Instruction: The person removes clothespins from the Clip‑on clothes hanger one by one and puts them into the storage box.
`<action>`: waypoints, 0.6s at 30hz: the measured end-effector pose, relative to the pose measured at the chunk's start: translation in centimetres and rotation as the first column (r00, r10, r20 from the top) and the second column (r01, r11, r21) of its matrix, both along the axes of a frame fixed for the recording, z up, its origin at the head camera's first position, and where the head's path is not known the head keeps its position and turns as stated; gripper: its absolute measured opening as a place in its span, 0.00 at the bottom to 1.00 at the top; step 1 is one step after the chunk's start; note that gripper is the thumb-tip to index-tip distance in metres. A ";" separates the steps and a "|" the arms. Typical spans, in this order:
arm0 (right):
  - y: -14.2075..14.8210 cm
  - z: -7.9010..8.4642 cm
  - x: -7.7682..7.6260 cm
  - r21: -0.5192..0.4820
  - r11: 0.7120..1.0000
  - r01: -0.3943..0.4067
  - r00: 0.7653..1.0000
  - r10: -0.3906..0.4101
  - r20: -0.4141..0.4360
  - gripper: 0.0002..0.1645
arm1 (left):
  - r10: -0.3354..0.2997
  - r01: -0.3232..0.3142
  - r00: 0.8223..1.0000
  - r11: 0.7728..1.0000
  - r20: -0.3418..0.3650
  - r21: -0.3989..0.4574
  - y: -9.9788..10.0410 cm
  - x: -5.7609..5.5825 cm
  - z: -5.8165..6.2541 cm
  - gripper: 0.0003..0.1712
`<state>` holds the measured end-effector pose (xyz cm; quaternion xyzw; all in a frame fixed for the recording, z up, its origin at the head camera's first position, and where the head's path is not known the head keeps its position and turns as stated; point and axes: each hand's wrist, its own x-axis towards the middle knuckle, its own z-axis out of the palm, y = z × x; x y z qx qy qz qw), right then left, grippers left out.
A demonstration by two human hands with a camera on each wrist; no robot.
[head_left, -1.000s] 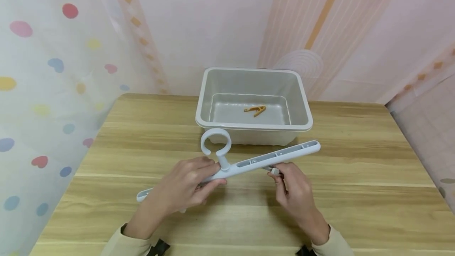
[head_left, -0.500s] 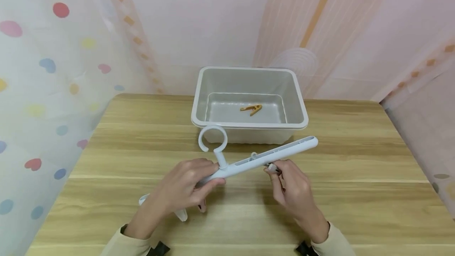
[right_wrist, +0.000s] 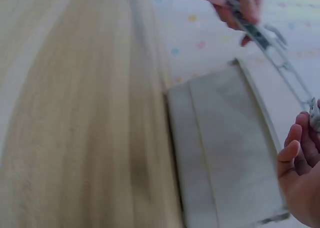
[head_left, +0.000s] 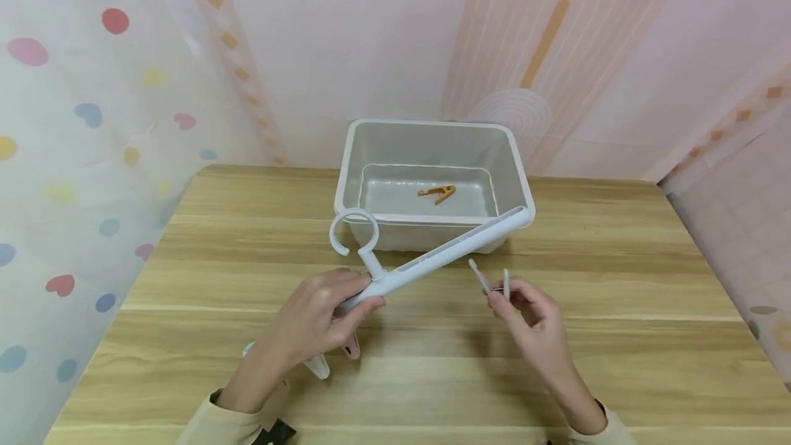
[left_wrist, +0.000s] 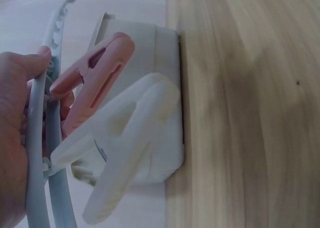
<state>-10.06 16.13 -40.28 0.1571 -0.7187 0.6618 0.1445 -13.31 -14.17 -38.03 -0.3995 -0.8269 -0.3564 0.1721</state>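
Note:
My left hand (head_left: pixel 315 314) grips a pale blue clothes hanger (head_left: pixel 451 254) near the base of its round hook, thumb at the front. The bar slants up to the right, its far end overlapping the bin's front rim. Below the hanger, the left wrist view shows a pink clothespin (left_wrist: pixel 120 45) and a white clothespin (left_wrist: pixel 132 143) hanging from it, both pointing down. My right hand (head_left: pixel 537 321) pinches a pale grey clothespin (head_left: pixel 507 285) between thumb and fingers, its two legs spread upward. That clothespin stands apart from the bar, to its lower right.
A grey plastic bin (head_left: pixel 432 123) stands at the back of the wooden table (head_left: pixel 618 266). On its floor lies a mustard-coloured clothespin (head_left: pixel 443 192). Behind the table hangs a patterned cloth backdrop (head_left: pixel 358 33).
My right hand has drawn the grey clothespin away from beneath the bar, to the right, and turned it upward. The hanger's right end has tilted higher and shifted left.

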 end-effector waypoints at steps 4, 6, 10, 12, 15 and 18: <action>0.7 1.2 -0.2 -0.061 0.998 0.021 0.999 -0.023 -0.024 0.13 | 0.012 -0.012 1.000 1.000 0.020 -0.015 -0.3 0.2 -0.2 0.07; 0.9 2.0 -0.6 -0.027 0.998 0.057 0.996 -0.059 -0.073 0.13 | 0.007 -0.006 0.999 1.000 0.044 -0.023 -0.5 0.4 -0.3 0.07; 1.2 3.6 -2.2 0.023 0.990 0.136 0.977 -0.131 -0.169 0.17 | 0.011 -0.005 0.996 0.998 0.092 -0.056 -0.7 0.9 -0.3 0.10; 1.4 4.3 -3.0 0.007 0.987 0.162 0.970 -0.158 -0.188 0.20 | 0.017 -0.007 0.993 0.997 0.118 -0.081 -0.7 1.1 -0.3 0.11; 1.7 5.1 -4.0 0.014 0.979 0.203 0.964 -0.198 -0.178 0.21 | 0.022 -0.004 0.987 0.993 0.156 -0.115 -0.7 1.2 -0.3 0.12; 1.6 5.7 -5.2 0.038 0.976 0.216 0.968 -0.208 -0.142 0.21 | 0.033 -0.010 0.985 0.991 0.170 -0.133 -0.8 1.2 -0.5 0.12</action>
